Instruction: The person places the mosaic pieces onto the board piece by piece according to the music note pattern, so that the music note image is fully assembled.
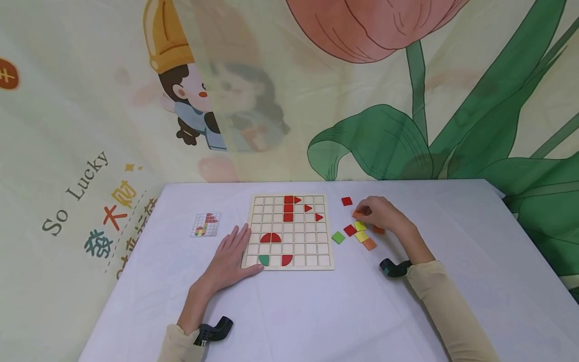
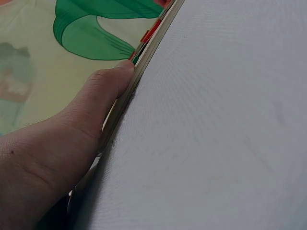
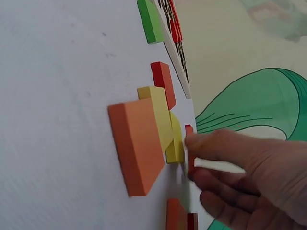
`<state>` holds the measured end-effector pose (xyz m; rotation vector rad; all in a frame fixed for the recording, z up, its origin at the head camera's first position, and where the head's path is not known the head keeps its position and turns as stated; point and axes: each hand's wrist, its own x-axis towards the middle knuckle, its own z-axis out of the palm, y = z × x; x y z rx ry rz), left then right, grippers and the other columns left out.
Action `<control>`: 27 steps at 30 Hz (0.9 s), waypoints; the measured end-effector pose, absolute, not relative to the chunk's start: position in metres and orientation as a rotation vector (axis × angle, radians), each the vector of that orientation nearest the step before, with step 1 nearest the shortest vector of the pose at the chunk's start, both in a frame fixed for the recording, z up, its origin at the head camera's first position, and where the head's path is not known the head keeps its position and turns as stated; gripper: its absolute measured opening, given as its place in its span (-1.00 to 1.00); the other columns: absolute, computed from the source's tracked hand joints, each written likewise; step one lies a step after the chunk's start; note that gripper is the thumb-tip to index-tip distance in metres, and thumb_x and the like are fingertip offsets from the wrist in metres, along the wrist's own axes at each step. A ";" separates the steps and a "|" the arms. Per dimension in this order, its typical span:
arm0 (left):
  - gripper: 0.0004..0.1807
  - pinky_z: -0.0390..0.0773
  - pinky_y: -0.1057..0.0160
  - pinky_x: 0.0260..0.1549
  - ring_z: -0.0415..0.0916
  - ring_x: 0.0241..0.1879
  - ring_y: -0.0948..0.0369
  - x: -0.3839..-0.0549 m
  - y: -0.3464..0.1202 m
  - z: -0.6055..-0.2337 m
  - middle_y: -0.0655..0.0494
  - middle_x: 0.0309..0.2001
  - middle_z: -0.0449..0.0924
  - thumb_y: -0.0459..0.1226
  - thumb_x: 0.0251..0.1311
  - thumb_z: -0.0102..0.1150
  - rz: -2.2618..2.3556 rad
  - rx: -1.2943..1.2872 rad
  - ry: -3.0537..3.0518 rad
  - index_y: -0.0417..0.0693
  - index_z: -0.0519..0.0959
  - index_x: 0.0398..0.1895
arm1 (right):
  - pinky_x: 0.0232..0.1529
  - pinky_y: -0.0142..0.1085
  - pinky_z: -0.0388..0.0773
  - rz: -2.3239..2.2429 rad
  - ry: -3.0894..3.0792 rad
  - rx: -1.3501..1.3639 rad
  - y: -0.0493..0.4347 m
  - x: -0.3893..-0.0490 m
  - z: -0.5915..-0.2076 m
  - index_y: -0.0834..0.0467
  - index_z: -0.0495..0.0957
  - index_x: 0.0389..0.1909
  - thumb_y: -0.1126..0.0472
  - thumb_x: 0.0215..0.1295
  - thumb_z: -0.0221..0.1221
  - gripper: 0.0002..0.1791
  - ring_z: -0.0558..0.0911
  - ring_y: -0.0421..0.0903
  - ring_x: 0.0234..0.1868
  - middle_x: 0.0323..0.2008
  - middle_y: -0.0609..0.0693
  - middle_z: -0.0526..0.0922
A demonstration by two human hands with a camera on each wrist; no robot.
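Note:
A wooden grid board lies mid-table, holding red squares, red triangles, red quarter-rounds and a green quarter-round. My left hand rests with straight fingers along the board's left edge. Its thumb lies on the near left corner. To the right of the board, my right hand pinches an orange square tile between thumb and finger. In the right wrist view, that tile is partly covered by the fingertips, just beyond two yellow tiles.
Loose tiles lie right of the board: a green one, red ones, yellow ones and orange ones. A printed pattern card lies left of the board. Behind the white table hangs a printed curtain.

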<state>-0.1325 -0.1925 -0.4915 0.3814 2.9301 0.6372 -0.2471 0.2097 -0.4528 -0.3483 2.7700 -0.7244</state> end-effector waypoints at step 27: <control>0.14 -0.13 -0.20 0.49 -0.31 0.58 -0.03 -0.135 -0.194 -0.493 0.02 0.58 -0.16 0.27 0.05 0.20 0.667 0.392 2.919 -0.08 -0.06 0.55 | -0.25 -0.40 0.56 -0.834 2.736 -0.894 0.127 -0.224 -0.448 0.11 0.68 -0.10 0.16 0.19 0.33 -0.74 0.54 -0.17 -0.26 -0.20 -0.04 0.62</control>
